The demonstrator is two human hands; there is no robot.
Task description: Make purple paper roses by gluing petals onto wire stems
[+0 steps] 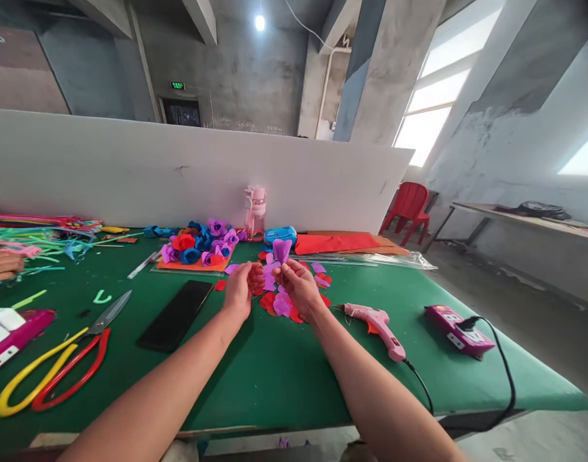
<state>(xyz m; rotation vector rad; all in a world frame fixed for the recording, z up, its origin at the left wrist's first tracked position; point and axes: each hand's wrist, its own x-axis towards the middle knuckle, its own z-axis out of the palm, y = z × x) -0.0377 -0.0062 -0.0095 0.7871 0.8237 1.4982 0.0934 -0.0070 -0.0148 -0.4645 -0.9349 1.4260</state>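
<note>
Between the fingertips of my right hand (pixel 296 282) is a purple paper petal (pixel 281 250), held upright by its narrow lower end. To its left, my left hand (pixel 246 285) has its fingers curled; what they hold, if anything, is too small to tell. Loose red and purple petals (pixel 283 304) lie on the green table under and around both hands. Finished blue, red and purple paper flowers (pixel 198 242) are heaped on an orange sheet behind my left hand. A pink glue gun (pixel 378 326) lies right of my right forearm.
Yellow-and-red-handled scissors (pixel 77 359) and a black phone (pixel 176 316) lie left. A purple power strip (pixel 460 330) with a black cable is right. Behind stand a pink bottle (pixel 255 212) and a white partition (pixel 178 167). Another person's hand (pixel 2 266) touches coloured stems (pixel 48 234).
</note>
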